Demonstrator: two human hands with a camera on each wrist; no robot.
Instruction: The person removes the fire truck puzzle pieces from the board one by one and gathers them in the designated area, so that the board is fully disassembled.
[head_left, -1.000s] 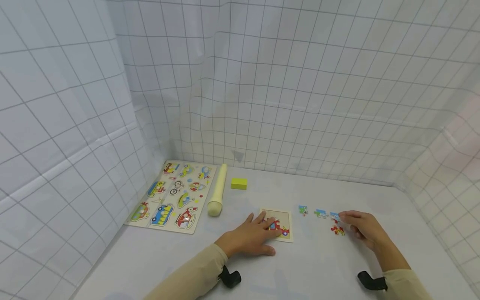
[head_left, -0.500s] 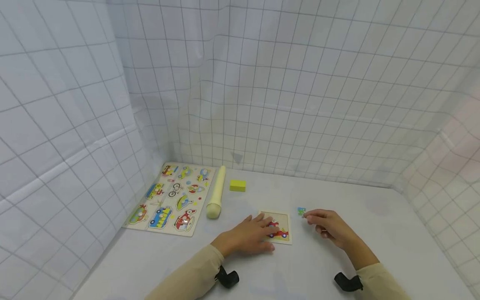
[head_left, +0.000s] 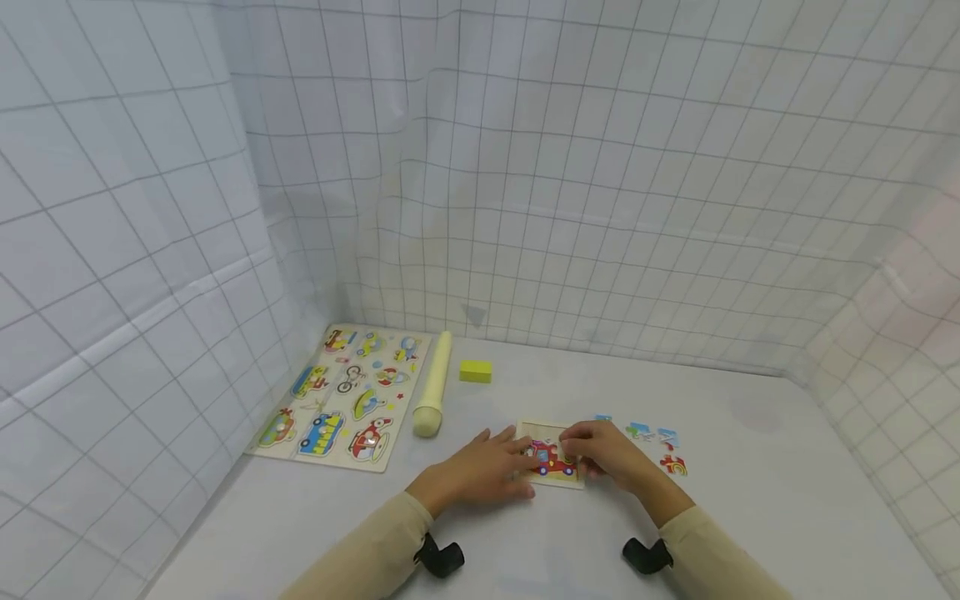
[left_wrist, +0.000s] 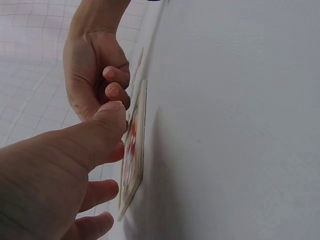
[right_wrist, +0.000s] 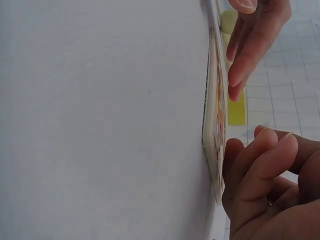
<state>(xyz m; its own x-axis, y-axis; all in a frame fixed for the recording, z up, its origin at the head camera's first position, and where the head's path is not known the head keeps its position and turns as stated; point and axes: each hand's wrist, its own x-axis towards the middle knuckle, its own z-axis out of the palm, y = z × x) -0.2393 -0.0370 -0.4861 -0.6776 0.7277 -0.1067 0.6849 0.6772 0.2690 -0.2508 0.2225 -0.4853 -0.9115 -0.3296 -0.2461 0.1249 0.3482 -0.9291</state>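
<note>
A small square wooden puzzle tray [head_left: 543,431] with a red vehicle picture [head_left: 552,458] lies flat on the white table. My left hand [head_left: 480,473] rests at its left side, fingers spread and fairly straight, covering part of the picture. Over the tray's right side, my right hand [head_left: 611,454] pinches what appears to be a puzzle piece, mostly hidden by its fingertips. In the right wrist view, the right hand's fingers [right_wrist: 265,170] are curled close to the tray edge [right_wrist: 212,125]. To the right lie loose pieces: blue-green [head_left: 640,431], blue-white [head_left: 667,437] and red [head_left: 673,464].
Another loose piece [head_left: 602,417] shows just behind the right hand. At the left lies a larger vehicle puzzle board [head_left: 337,400], beside a pale yellow stick [head_left: 433,387] with a rounded end. A yellow block [head_left: 476,372] sits farther back. Gridded white curtains [head_left: 600,208] surround the table.
My right hand has moved left from the loose pieces to the tray's right side. My left hand has shifted slightly left, uncovering more of the red vehicle.
</note>
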